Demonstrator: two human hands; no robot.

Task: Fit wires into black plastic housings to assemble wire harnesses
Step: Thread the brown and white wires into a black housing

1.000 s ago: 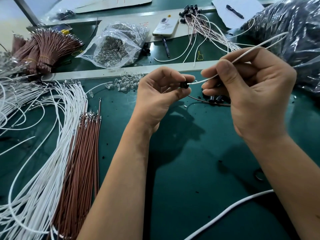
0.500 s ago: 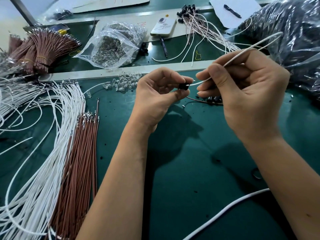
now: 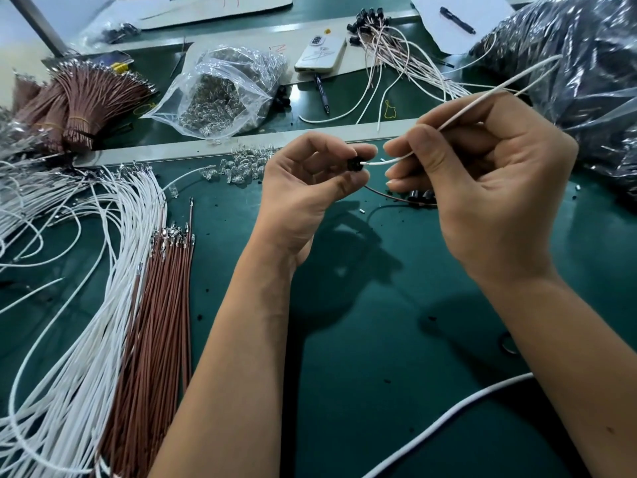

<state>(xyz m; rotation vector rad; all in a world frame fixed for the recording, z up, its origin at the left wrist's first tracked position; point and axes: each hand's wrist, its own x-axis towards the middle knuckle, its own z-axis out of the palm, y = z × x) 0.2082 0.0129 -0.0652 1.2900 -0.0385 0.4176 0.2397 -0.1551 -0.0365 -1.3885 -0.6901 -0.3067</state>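
Observation:
My left hand [image 3: 306,188] pinches a small black plastic housing [image 3: 354,164] between thumb and fingertips above the green table. My right hand [image 3: 482,188] pinches a white wire [image 3: 482,101] whose near end enters the housing; the rest of the wire runs up to the right. A brown wire [image 3: 382,196] trails from under my left hand toward a few loose black housings [image 3: 420,196] on the table. Loose white wires [image 3: 103,270] and brown wires [image 3: 162,305] lie at the left.
Clear small parts [image 3: 241,165] lie scattered behind my left hand, with a clear bag [image 3: 220,94] of them further back. Finished harnesses [image 3: 389,53], a phone [image 3: 320,53] and pens lie at the back. A dark plastic bag [image 3: 586,81] fills the right; bundled brown wires [image 3: 79,98] sit back left.
My right hand has slid back along the white wire, leaving a short white stretch showing between it and the housing. My left hand holds its place.

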